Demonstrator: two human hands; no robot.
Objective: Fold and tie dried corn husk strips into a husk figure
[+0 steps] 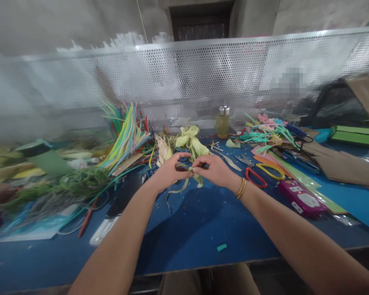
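Both hands meet above the middle of the blue table. My left hand has thumb and forefinger closed round a pale green leaf strip. The fingertips of my right hand pinch the same strip, close to the left thumb tip. Part of the strip hangs below the fingers. Just behind the hands lie yellow-green leaves and a pale dry husk.
Left are colourful pipe cleaners, green stringy material and a dark flat object. Right are scissors, a magenta device and cardboard. A glass bottle stands behind, before a perforated metal panel.
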